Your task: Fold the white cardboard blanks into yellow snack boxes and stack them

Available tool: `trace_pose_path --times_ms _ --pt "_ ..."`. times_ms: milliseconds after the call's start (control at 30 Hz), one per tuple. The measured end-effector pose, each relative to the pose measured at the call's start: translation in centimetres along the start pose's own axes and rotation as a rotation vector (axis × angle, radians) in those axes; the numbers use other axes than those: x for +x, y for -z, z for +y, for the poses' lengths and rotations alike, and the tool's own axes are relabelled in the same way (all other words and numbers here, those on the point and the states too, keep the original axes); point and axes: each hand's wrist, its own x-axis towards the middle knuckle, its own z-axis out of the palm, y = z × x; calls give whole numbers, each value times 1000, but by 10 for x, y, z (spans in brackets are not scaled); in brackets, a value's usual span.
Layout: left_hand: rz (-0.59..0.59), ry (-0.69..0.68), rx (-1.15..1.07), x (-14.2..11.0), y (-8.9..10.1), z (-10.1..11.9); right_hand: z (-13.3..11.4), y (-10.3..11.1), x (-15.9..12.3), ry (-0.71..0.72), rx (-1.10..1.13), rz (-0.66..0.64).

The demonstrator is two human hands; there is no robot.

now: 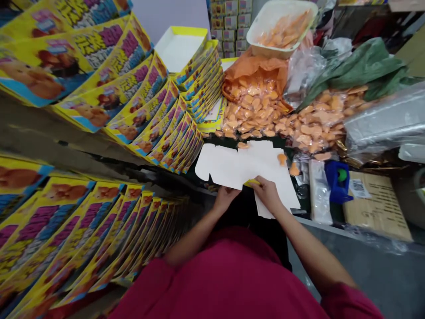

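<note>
This is a packing workshop. Left of the left grip (226, 198), long overlapping rows of printed yellow boxes (83, 235) fill the view. Ahead of the right grip (267, 193) lies a heap of orange pieces (255, 110), with stacked cartons (230, 26) beyond it and a blue tape dispenser (338, 181) off to the right.

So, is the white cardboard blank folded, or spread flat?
Spread flat: the white cardboard blank lies level, its cut side tabs unfolded.
</note>
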Motion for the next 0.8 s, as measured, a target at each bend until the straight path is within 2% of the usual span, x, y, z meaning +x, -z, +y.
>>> trace_pose_path --times_ms 100,233,367,500,600,667,733,800 --pt "-54 -71 17 15 -11 1 3 2 4 -60 134 42" --pt "-35 -71 -122 15 -15 -6 5 -4 13 -59 226 21" --pt "31 -55 -294 11 -17 -16 -4 -11 20 -1 186 -45" --pt "127 -9 -342 17 -14 -26 -18 -14 28 -29 160 8" --pt "203 11 -277 14 -4 -32 -23 -12 41 -61 203 53" --pt "168 92 -197 3 4 -33 -22 -9 51 -110 293 108" --pt "34 202 -141 -11 10 -28 -19 -6 61 -166 402 158" --pt "-72 255 -140 -19 11 -18 -15 -4 67 -207 506 178"
